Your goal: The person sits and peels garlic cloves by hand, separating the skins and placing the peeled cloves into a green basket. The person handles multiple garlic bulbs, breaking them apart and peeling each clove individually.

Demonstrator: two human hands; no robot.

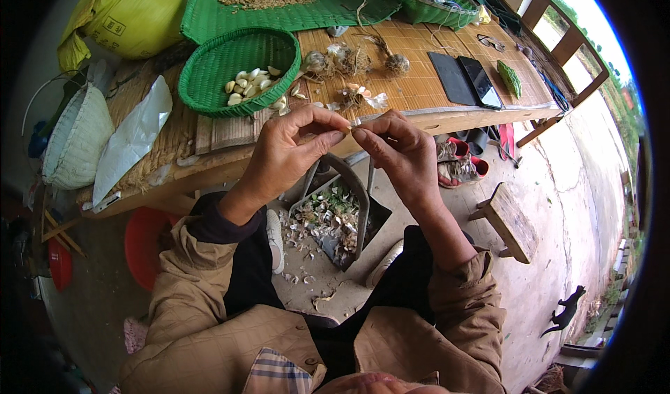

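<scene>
A small pale garlic clove is pinched between the fingertips of both my hands, in front of the table's edge. My left hand holds it from one side, and my right hand grips it from the other. The fingers hide most of the clove. Behind my left hand, a green woven basket contains several peeled garlic cloves. An opened garlic bulb with loose skins lies just beyond my fingertips. Whole garlic bulbs with dry roots are farther back on the bamboo mat.
Below my hands stands a dustpan full of garlic skins and green scraps. A phone in an opened case and a bitter gourd lie at the right. A wooden stool, shoes and a black cat are on the floor.
</scene>
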